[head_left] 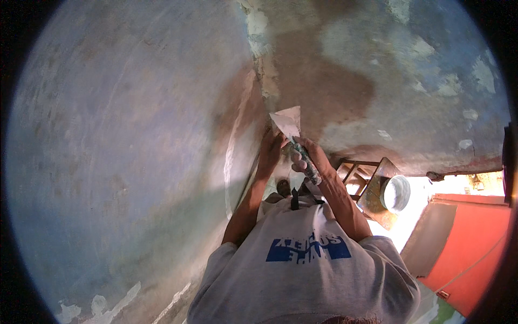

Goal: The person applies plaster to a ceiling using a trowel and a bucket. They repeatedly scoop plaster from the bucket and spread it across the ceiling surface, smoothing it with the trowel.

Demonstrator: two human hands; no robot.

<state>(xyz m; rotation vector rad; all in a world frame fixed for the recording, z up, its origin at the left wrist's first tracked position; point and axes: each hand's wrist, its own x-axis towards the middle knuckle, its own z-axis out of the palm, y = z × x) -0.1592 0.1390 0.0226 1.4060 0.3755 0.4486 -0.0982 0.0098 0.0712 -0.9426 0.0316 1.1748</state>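
A putty knife [309, 163] with a stained, speckled handle is in my right hand [317, 152], its fingers wrapped round the handle. The blade [287, 122] points up and away from me, wide and smeared with pale filler. My left hand [271, 147] is close beside the base of the blade, its fingers curled. What those fingers hold, if anything, is hidden. Both hands are in front of the corner where two walls meet. Up this corner [262, 65] runs a rough strip of pale filler.
The left wall [135, 124] carries a long white filler streak [231, 151]. Brown damp-looking patches [329, 86] and pale spots mark the right wall [388, 108]. At right, a white bucket [396, 193] stands on a wooden stand [374, 202]. Beyond is a red-orange surface [475, 243].
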